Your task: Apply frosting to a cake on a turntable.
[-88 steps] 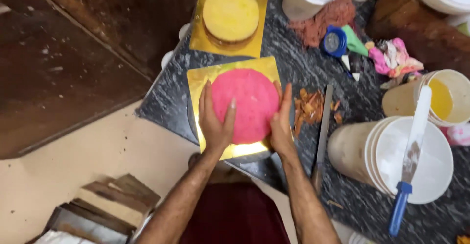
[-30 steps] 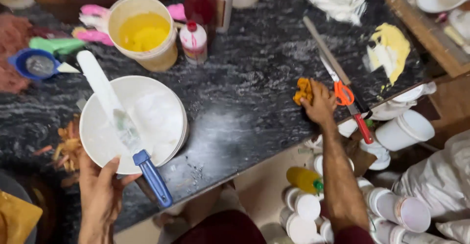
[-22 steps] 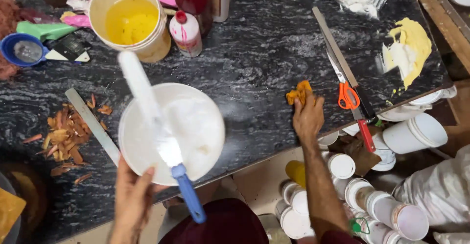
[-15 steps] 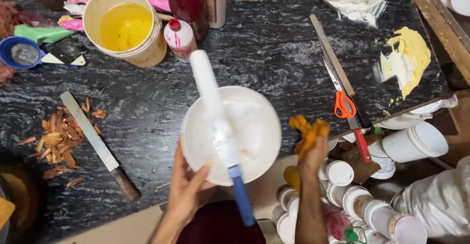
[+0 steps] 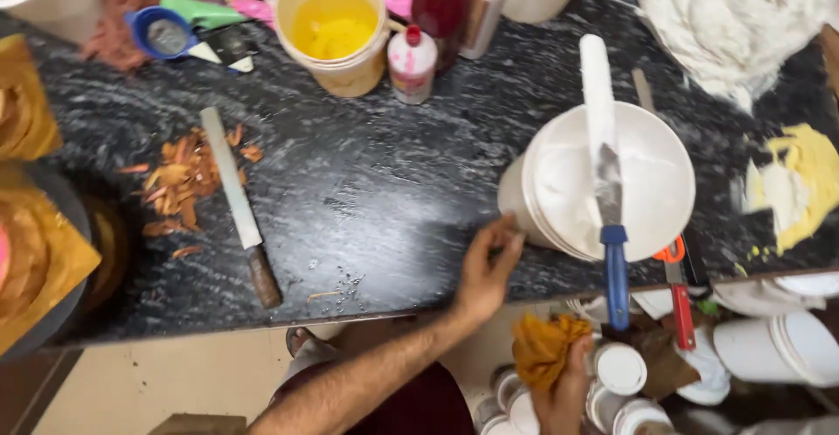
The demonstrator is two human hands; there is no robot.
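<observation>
My left hand (image 5: 486,271) is at the counter's front edge, fingertips touching the side of a white bucket (image 5: 651,151) of white cream. A blue-handled palette knife (image 5: 605,182) lies across the bucket's rim, its blade smeared with cream. My right hand (image 5: 566,378) is below the counter edge, closed on a crumpled orange cloth (image 5: 542,346). A long knife with a wooden handle (image 5: 240,203) lies on the black marbled counter (image 5: 384,190) beside a heap of orange-brown cake trimmings (image 5: 179,177).
A bucket of yellow liquid (image 5: 336,24), a red-capped bottle (image 5: 411,64) and taller bottles stand at the back. Red-handled scissors (image 5: 677,291) and a yellow-smeared patch (image 5: 800,182) lie right. White lidded tubs (image 5: 786,348) sit below. Gold cake boards (image 5: 35,252) are at left.
The view has swung left, so the white bucket now sits to the right. My right hand has dropped below the counter edge with the orange cloth; my left hand rests against the bucket's side.
</observation>
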